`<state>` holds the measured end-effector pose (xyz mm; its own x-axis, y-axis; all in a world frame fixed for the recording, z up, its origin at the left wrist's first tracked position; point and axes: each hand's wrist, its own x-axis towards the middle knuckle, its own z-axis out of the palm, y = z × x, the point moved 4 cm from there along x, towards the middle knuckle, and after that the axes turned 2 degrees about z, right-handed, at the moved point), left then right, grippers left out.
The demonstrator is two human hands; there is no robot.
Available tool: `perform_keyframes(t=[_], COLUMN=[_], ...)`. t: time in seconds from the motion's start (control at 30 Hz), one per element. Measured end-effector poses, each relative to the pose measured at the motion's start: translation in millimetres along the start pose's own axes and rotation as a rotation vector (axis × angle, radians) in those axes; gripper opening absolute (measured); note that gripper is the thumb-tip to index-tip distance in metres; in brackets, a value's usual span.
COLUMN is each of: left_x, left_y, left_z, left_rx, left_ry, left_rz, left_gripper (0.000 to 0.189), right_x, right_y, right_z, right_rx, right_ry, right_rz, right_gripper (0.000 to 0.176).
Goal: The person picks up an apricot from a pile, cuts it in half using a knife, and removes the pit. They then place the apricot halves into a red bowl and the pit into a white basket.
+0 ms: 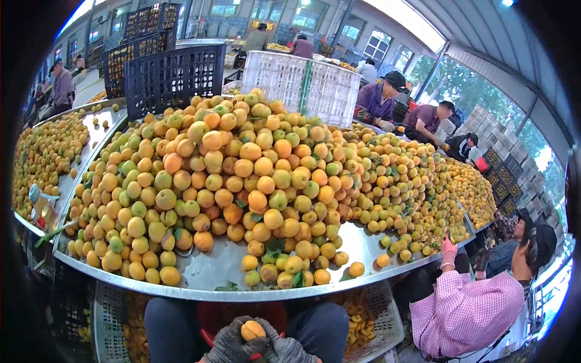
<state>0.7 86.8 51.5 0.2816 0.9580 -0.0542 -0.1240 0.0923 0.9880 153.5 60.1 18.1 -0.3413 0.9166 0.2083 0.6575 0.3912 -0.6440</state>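
Observation:
Both of my hands wear grey gloves and meet at the bottom centre, over a red basin (212, 314) between my knees. An orange-yellow fruit (253, 330) is held between them. My left hand (237, 342) has its fingers wrapped round the fruit's left side. At the fruit's right side, my right hand (283, 348) has its fingers closed against it. Whether a small tool is in either hand cannot be made out. Just beyond lies the metal table (212, 272), bearing a large heap of orange, yellow and greenish fruits (242, 175).
Crates with cut fruit pieces (360, 323) stand under the table on both sides of my legs. A white crate (296, 85) and a black crate (175, 78) stand behind the heap. A person in a pink checked top (472, 308) sits close at the right; others work farther off.

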Motion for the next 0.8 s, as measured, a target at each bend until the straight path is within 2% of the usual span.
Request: perform_keyframes(t=[0.07,0.13,0.27,0.33,0.37,0.4,0.43,0.47,0.53,0.6,0.63,0.7,0.8], left_x=[3.8,6.7,10.9,14.0,19.1,18.8,20.3,19.6,17.7,11.3,6.5,0.2,-8.1], left_y=[0.6,-3.9,-11.1,-7.0,3.6,-16.7,-15.2,-26.9,-17.3,-20.3,-17.5,-19.6,-18.8], left_z=[-2.3,-5.8,-5.9,-18.8,-18.7,-24.4,-27.6,-28.2,-28.0,-19.1,-16.3,-6.9,-3.8], left_rx=[-0.049,-0.046,-0.126,0.218,0.212,0.31,0.36,0.329,0.333,0.302,0.313,0.052,-0.103], left_ry=[-0.001,-0.077,-0.112,-0.137,-0.183,-0.222,-0.203,-0.207,-0.223,-0.219,-0.213,-0.19,-0.099], left_rz=[0.008,0.018,-0.089,-0.211,-0.169,-0.102,-0.015,0.02,-0.068,0.081,0.071,-0.153,-0.057], left_gripper=[0.036,0.036,0.029,0.059,0.06,0.055,0.058,0.057,0.054,0.054,0.054,0.053,0.051], right_x=[5.0,7.1,10.2,14.0,20.9,25.3,20.7,26.7,34.5,33.6,33.8,40.3,38.3], right_y=[-0.1,1.6,4.7,6.7,-2.4,1.8,7.8,1.8,-9.8,3.8,-0.6,-15.3,-13.0], right_z=[1.1,2.0,-2.5,0.2,-9.0,-0.9,-1.5,-7.5,-16.8,-11.3,-18.2,-29.5,-35.4], right_rx=[-0.092,0.232,0.269,0.311,0.323,0.172,0.272,0.308,0.32,0.565,0.782,0.767,0.668], right_ry=[-0.025,-0.038,-0.092,-0.158,-0.07,0.035,-0.169,-0.239,-0.223,-0.115,-0.161,-0.176,-0.141], right_rz=[-0.043,0.05,0.087,0.15,0.202,-0.163,0.136,0.19,0.22,0.299,0.546,0.539,0.428], right_gripper=[0.069,0.067,0.065,0.065,0.054,0.07,0.073,0.07,0.061,0.054,0.048,0.047,0.045])
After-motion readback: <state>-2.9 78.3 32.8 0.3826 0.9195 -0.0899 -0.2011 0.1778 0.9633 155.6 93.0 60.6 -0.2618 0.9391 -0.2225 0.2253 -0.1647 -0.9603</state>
